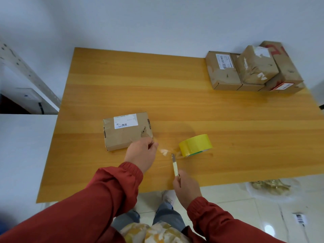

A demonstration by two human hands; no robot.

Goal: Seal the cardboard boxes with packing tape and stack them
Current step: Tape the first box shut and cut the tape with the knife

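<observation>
- A cardboard box [125,131] lies flat near left on the table [157,85], its long axis running left to right; its white label [125,121] reads "淘宝".
- The left hand [142,153] pinches a clear tape strip [164,152] running right to the yellow tape roll [195,145].
- The right hand [187,186] grips a knife [175,165], blade pointing far, at the strip.
- Stacked boxes [254,67] sit far right.

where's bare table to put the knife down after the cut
Widest bare wood: the far half of the table, between the labelled box and the stacked boxes. Also right of the tape roll, to the table's edge. Crowded: near middle, where left hand, stretched tape, knife and right hand meet.
</observation>
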